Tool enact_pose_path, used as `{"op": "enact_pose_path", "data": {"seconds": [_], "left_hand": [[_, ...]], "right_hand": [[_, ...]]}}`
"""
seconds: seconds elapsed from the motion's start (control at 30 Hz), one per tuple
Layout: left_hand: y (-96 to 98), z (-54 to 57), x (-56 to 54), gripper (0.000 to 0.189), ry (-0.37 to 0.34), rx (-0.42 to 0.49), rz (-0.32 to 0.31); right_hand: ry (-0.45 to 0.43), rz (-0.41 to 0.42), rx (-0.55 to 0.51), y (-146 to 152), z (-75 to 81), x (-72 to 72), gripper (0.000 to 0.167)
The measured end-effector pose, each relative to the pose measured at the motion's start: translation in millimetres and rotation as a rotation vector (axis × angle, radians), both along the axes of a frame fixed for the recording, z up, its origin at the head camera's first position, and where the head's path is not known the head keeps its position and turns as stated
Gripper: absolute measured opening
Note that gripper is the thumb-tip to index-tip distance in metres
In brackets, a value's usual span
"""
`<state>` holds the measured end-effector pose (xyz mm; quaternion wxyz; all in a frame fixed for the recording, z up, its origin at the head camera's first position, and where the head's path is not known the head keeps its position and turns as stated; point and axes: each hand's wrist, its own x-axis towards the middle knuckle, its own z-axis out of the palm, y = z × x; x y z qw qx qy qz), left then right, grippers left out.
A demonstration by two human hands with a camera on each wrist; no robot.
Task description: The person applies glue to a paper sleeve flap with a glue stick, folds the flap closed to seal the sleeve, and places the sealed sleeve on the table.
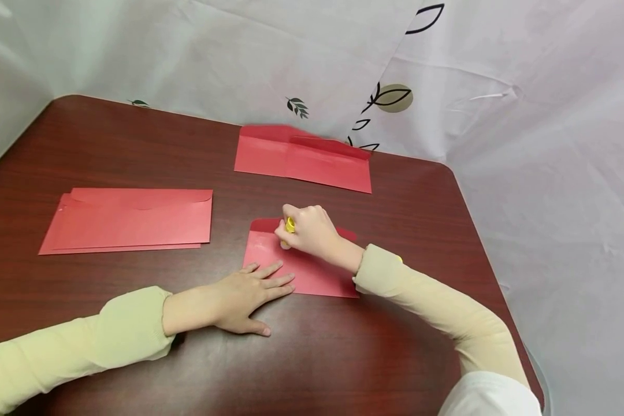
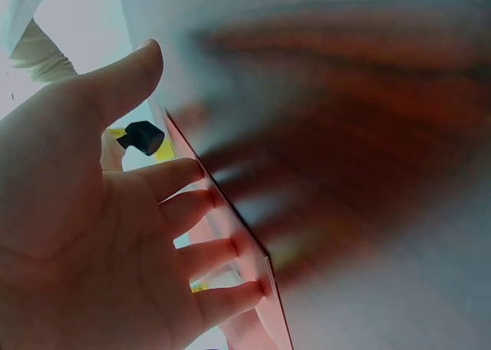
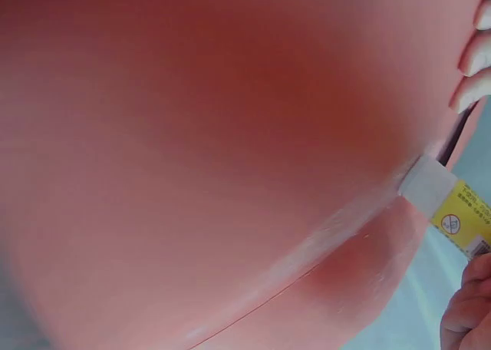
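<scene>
A red envelope (image 1: 322,278) lies on the table before me with its flap unfolded away from me. My right hand (image 1: 312,231) grips a yellow glue stick (image 1: 290,224) over the envelope's upper left part. In the right wrist view, the white end of the glue stick (image 3: 449,200) touches the paper, and a whitish glue streak (image 3: 307,254) runs along the flap's fold. My left hand (image 1: 244,297) lies flat with spread fingers, its fingertips pressing the envelope's lower left edge while the thumb rests on the table.
To the left, several red envelopes (image 1: 140,222) lie stacked, the top one's flap folded down. Two more envelopes (image 1: 301,162) overlap at the table's back edge with flaps up. A small yellow object (image 1: 399,259) shows partly behind the right sleeve. A pale patterned cloth (image 1: 229,63) hangs behind the table.
</scene>
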<state>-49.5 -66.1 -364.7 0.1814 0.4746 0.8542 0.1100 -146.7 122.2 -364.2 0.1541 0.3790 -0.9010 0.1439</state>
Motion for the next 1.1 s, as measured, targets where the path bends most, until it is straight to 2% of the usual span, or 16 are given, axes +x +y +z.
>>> {"op": "enact_pose_path", "data": {"seconds": [0.2, 0.37, 0.6, 0.87, 1.1], "left_hand": [[-0.2, 1.7, -1.1, 0.073, -0.019, -0.013, -0.001], [0.2, 1.8, -0.5, 0.07, -0.009, -0.001, 0.001], [0.5, 4.2, 1.1, 0.063, -0.027, -0.003, 0.02], [-0.5, 2.4, 1.7, 0.069, -0.056, 0.002, 0.026], [-1.1, 2.4, 1.4, 0.07, -0.058, -0.01, 0.026]], "right_hand": [[-0.033, 0.026, 0.003, -18.1, 0.7, -4.0, 0.015], [-0.051, 0.041, 0.008, -30.7, 2.2, -6.0, 0.016], [-0.019, 0.062, 0.019, -44.3, 0.1, -8.7, 0.016], [-0.032, 0.084, 0.018, -50.9, 0.1, -8.6, 0.016], [-0.105, 0.087, 0.072, -51.0, 6.0, -6.5, 0.015]]}}
